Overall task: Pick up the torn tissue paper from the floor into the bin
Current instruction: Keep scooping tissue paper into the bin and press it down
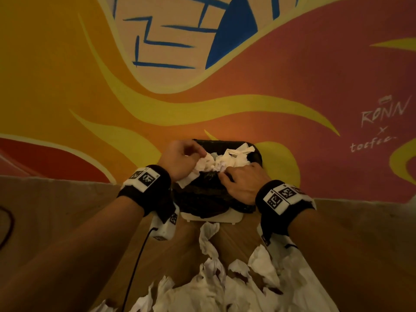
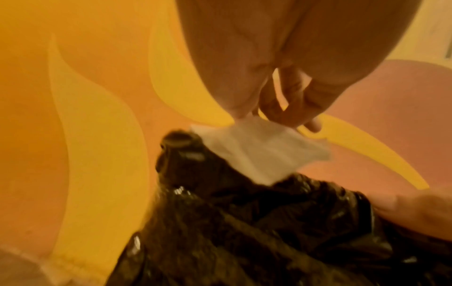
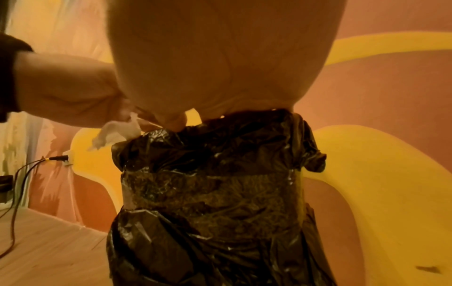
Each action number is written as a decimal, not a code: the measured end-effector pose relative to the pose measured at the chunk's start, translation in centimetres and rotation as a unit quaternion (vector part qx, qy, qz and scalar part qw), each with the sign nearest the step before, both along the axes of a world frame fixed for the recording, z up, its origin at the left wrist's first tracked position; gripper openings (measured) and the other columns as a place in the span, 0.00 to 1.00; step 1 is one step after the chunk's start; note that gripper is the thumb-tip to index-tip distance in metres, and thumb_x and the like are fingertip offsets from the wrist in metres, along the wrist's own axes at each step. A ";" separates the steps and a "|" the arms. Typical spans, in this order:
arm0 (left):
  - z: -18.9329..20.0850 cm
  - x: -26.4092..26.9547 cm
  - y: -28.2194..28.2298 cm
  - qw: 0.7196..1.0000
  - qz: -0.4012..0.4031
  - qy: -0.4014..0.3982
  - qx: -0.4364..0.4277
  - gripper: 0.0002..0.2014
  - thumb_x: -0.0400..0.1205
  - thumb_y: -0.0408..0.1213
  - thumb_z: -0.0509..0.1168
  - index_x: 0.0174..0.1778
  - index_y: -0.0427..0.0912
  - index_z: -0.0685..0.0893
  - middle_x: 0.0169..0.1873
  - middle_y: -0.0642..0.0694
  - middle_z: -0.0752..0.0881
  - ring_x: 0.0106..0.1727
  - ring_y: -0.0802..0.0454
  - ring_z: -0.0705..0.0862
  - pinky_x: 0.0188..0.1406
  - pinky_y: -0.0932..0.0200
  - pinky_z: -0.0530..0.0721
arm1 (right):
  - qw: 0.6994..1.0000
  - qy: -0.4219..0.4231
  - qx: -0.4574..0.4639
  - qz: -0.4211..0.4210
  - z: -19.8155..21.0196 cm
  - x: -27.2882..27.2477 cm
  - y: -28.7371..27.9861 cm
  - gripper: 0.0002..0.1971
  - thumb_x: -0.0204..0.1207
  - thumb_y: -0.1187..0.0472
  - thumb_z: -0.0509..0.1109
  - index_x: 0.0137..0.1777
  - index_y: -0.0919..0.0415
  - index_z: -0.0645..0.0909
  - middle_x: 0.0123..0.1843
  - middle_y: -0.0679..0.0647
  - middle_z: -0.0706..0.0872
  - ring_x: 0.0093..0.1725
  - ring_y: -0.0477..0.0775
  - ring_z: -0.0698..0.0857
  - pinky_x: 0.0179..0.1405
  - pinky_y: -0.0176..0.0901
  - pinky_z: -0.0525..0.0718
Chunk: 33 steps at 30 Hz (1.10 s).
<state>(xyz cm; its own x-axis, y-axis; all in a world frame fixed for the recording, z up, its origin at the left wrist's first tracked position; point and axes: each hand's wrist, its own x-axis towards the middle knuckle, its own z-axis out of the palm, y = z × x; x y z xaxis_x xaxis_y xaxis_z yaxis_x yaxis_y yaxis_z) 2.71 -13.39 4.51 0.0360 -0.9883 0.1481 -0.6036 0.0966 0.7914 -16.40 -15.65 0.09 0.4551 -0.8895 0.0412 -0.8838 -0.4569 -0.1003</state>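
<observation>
A bin lined with a black bag [image 1: 209, 197] stands against the painted wall. Both hands are over its mouth. My left hand [image 1: 199, 158] pinches a white piece of torn tissue paper [image 2: 259, 152] that hangs over the bag's edge [image 2: 244, 232]. My right hand [image 1: 225, 174] curls its fingers at the crumpled wad of tissue [image 1: 225, 162] heaped in the bin's mouth. In the right wrist view the palm [image 3: 220, 67] hides those fingers above the bin [image 3: 212, 193]. Several more torn pieces [image 1: 213, 287] lie on the wooden floor in front of the bin.
The mural wall [image 1: 202, 104] rises right behind the bin. A black cable [image 1: 135, 266] runs down from my left wrist across the floor. Another cable [image 3: 22, 174] leads to a wall plug [image 3: 64, 159] at the left.
</observation>
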 end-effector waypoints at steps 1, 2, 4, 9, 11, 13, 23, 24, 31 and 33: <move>0.2 0.7 0.4 1.000 -0.013 -0.010 -0.017 0.13 0.79 0.23 0.61 0.43 0.44 0.87 0.51 0.47 0.87 0.51 0.55 0.84 0.49 0.51 0.83 | 1.000 0.002 -0.003 0.003 0.0 0.0 -0.1 0.25 0.83 0.39 0.44 0.38 0.53 0.76 0.28 0.48 0.77 0.32 0.53 0.77 0.64 0.58 0.72; 0.4 1.5 0.7 0.998 -0.041 -0.045 -0.011 0.15 0.77 0.22 0.62 0.48 0.46 0.87 0.55 0.49 0.85 0.56 0.56 0.82 0.49 0.51 0.81 | 1.000 -0.001 -0.003 0.004 0.0 0.0 0.0 0.25 0.83 0.39 0.44 0.40 0.53 0.76 0.28 0.48 0.77 0.34 0.54 0.78 0.65 0.59 0.71; 0.6 3.3 1.1 0.976 -0.108 -0.187 0.025 0.21 0.74 0.25 0.66 0.56 0.54 0.86 0.62 0.53 0.81 0.63 0.53 0.78 0.53 0.47 0.79 | 1.000 -0.015 -0.008 0.009 0.1 -0.2 0.4 0.25 0.84 0.40 0.44 0.41 0.54 0.77 0.28 0.48 0.76 0.36 0.56 0.79 0.67 0.59 0.69; 0.2 3.7 1.1 0.937 -0.099 -0.334 0.012 0.12 0.76 0.40 0.74 0.55 0.51 0.90 0.57 0.47 0.86 0.53 0.50 0.81 0.53 0.54 0.79 | 0.999 -0.044 -0.022 0.014 0.8 -0.7 1.0 0.24 0.85 0.42 0.46 0.50 0.54 0.80 0.28 0.46 0.74 0.41 0.58 0.81 0.70 0.63 0.66; 0.5 3.1 1.0 0.952 -0.074 -0.295 0.010 0.10 0.77 0.39 0.73 0.53 0.43 0.91 0.54 0.45 0.89 0.47 0.52 0.82 0.49 0.58 0.80 | 0.998 -0.062 -0.016 0.018 1.0 -1.0 1.2 0.24 0.84 0.41 0.45 0.52 0.52 0.80 0.31 0.48 0.80 0.42 0.58 0.82 0.72 0.63 0.65; 0.9 2.5 0.8 0.971 -0.032 -0.237 -0.021 0.10 0.79 0.40 0.71 0.51 0.39 0.92 0.50 0.43 0.91 0.44 0.50 0.84 0.48 0.55 0.84 | 0.997 -0.075 -0.014 0.022 1.2 -1.4 1.4 0.23 0.84 0.41 0.44 0.55 0.51 0.78 0.39 0.50 0.87 0.45 0.58 0.84 0.72 0.63 0.64; -1.4 -2.8 -0.9 0.928 -0.073 -0.330 0.159 0.20 0.87 0.48 0.47 0.41 0.41 0.79 0.37 0.42 0.78 0.38 0.45 0.77 0.36 0.54 0.70 | 0.998 -0.054 0.004 0.017 1.5 -2.0 2.5 0.26 0.81 0.38 0.44 0.50 0.50 0.82 0.40 0.50 0.84 0.47 0.59 0.81 0.64 0.65 0.70; -1.3 -3.0 -0.9 0.918 -0.085 -0.350 0.167 0.21 0.88 0.49 0.45 0.47 0.40 0.79 0.40 0.42 0.76 0.40 0.45 0.76 0.39 0.53 0.70 | 0.995 -0.092 0.004 0.025 2.0 -2.4 2.8 0.25 0.82 0.40 0.46 0.51 0.51 0.83 0.40 0.51 0.85 0.45 0.58 0.81 0.60 0.62 0.75; -0.3 -2.6 1.5 0.924 -0.023 -0.381 -0.037 0.22 0.87 0.51 0.48 0.46 0.45 0.85 0.44 0.36 0.86 0.39 0.40 0.81 0.38 0.51 0.80 | 0.958 -0.270 0.060 -0.081 2.4 -11.4 3.4 0.10 0.84 0.58 0.60 0.53 0.58 0.84 0.49 0.53 0.87 0.47 0.53 0.84 0.44 0.48 0.81; -0.5 -3.0 2.4 0.936 -0.014 -0.318 -0.150 0.19 0.85 0.50 0.51 0.48 0.44 0.85 0.49 0.39 0.87 0.45 0.38 0.82 0.42 0.47 0.82 | 0.960 -0.219 0.114 -0.135 1.2 -14.9 3.2 0.11 0.84 0.60 0.62 0.57 0.60 0.84 0.55 0.57 0.88 0.54 0.57 0.86 0.51 0.48 0.83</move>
